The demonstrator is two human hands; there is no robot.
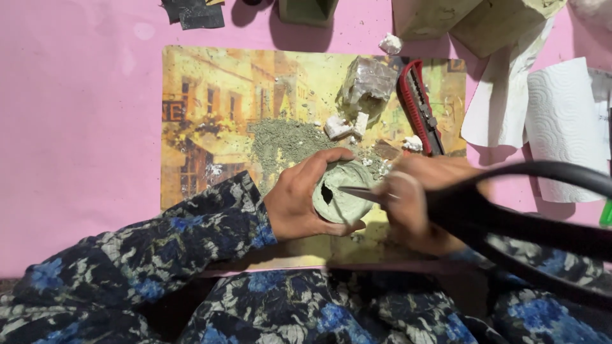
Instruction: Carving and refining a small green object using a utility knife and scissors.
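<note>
Left hand [299,207]: my grip is wrapped round a pale green rounded block [338,191], thumb over the top, fingers curled under its lower edge.
Block, look: dull grey-green, matte, roughly round on the face turned up to me; a dark hole sits near its left edge. Surface looks crumbly.
Block, place: held just above the near edge of the picture mat [210,114], between my two hands.
Right hand [414,204]: blurred; my grip is closed on a thin metal blade [360,193] whose point lies against the block's face. I cannot tell what kind of handle it has.
Dust: a patch of green-grey powder [284,140] is spread on the mat, just beyond the block.
Scraps: white crumbs [344,125] lie beside the powder; another white lump [391,44] rests past the mat's far edge.
Other block: a greyish wrapped chunk [368,83] stands on the mat, farther off.
Cutter: a red and black utility knife [419,105] lies just right of that chunk.
Counter [76,127]: covered in pink; a paper towel roll [564,127] lies to the right.
Foreground: a dark curved strap [542,172], out of focus, crosses over my right wrist.
Sleeves: dark floral print, blue blooms.
</note>
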